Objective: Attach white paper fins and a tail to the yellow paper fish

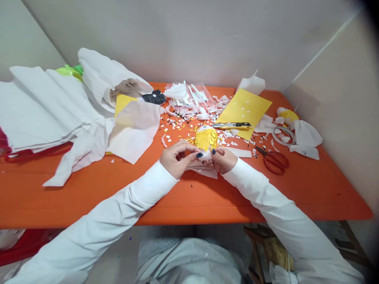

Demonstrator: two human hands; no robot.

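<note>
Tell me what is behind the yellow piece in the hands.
Beyond the yellow piece are scattered scraps, the cutter toward the right, and pens farther back. Whatever the piece itself covers cannot be seen.

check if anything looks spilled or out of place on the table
Yes: white and yellow scraps lie scattered across the middle of the orange table, around the utility knife, looking spilled rather than gathered.

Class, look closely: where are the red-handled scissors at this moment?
In the head view, the red-handled scissors lie on the orange table, to the right of the person's right hand, just nearer the person than the pale ring.
</note>
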